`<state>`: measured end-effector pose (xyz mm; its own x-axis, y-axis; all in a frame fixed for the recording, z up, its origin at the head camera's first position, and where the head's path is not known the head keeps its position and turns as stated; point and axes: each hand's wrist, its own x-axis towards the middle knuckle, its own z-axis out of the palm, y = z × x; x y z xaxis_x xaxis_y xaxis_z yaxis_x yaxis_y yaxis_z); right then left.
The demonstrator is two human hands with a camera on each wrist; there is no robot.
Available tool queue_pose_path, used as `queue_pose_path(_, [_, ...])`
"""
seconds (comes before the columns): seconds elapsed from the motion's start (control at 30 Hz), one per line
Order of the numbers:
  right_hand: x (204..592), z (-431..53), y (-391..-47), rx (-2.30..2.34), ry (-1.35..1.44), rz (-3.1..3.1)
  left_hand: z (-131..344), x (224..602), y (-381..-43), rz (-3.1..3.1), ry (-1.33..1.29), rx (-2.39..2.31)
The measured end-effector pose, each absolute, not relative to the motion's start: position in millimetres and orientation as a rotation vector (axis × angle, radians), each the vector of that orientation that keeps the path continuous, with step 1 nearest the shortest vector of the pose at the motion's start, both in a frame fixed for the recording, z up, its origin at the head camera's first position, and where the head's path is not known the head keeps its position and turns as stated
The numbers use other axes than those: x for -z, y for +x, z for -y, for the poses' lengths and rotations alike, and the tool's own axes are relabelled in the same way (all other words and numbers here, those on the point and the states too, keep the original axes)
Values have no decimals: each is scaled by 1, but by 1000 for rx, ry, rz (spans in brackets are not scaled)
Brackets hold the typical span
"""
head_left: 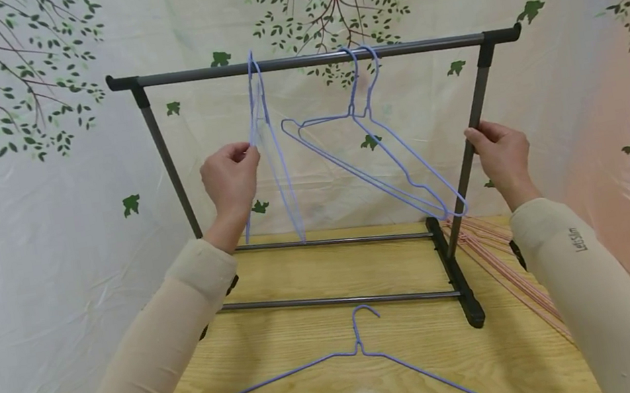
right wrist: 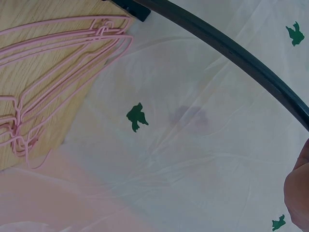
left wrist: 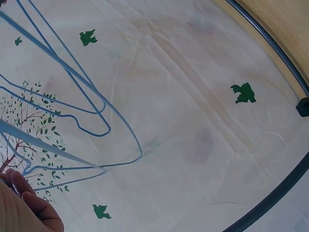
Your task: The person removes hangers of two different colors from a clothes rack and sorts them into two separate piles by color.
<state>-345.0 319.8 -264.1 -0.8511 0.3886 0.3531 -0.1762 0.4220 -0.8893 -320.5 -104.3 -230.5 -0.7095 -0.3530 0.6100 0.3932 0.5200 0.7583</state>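
Observation:
My left hand (head_left: 231,175) pinches a blue wire clothes hanger between thumb and fingers, below the top rail (head_left: 181,76) of a dark garment rack. Blue hangers (head_left: 286,177) hang close together there, seen nearly edge-on; in the left wrist view the strip beside the hand (left wrist: 41,210) is blurred. Farther right, two more blue hangers (head_left: 377,65) hang side by side, slanting down to the right. My right hand (head_left: 504,151) grips the rack's right post (head_left: 475,101), thumb in front. Another blue hanger (head_left: 292,370) lies flat on the table, its hook toward the rack.
Pink wire hangers (head_left: 510,276) lie stacked on the wooden table (head_left: 311,333), right of the rack's foot (head_left: 456,284). Two low bars (head_left: 342,298) join the rack's feet. A pale cloth with printed leaves and branches (head_left: 86,258) surrounds the table.

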Motion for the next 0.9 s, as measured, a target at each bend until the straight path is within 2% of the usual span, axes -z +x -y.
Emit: queue_pose_path(0.9, [264,-318,-345,-1443,-195,2162,147,242,-328,1861,-11,1154])
